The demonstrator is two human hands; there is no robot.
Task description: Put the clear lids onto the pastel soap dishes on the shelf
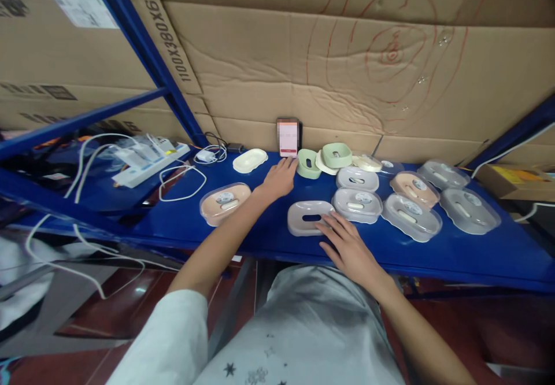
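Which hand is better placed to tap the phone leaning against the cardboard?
Left. The left hand is stretched out, fingertips just below the phone and beside a green soap dish. The right hand lies nearer the body, flat against a grey dish.

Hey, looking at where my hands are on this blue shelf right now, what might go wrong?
1. Your left hand reaches right under the phone, which stands propped against the cardboard; a nudge may tip it flat.
2. Your right hand rests on the grey soap dish close to the front edge of the shelf; a pull could slide it off.
3. The green soap dish sits beside your left fingers and may get knocked.
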